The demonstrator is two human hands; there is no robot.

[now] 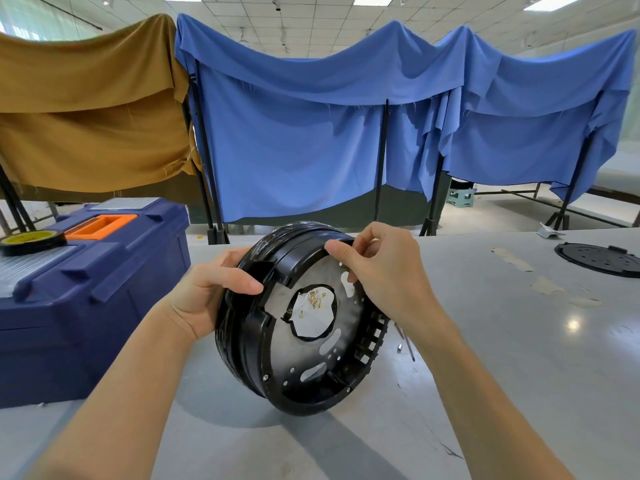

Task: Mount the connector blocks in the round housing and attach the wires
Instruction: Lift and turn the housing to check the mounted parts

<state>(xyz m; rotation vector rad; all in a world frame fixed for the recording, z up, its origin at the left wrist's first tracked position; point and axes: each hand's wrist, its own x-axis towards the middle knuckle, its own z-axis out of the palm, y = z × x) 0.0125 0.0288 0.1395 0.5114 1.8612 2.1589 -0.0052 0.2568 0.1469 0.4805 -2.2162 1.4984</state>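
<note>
- round housing (pixel 304 327): black, tilted on edge over the counter (pixel 519 375), open side facing me.
- left hand (pixel 204 292): I see it gripping the housing's left rim, thumb across the front.
- right hand (pixel 381 271): pinching the upper rim, fingers curled.
- blue toolbox (pixel 86 289): at my left, tape roll (pixel 31 242) on top.

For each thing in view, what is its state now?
round housing: tilted, open side toward camera, held in both hands.
left hand: grips the housing's left rim.
right hand: pinches its upper rim.
toolbox: lid closed.
tape roll: lying flat on toolbox.
black cover: lying flat on table.
</note>
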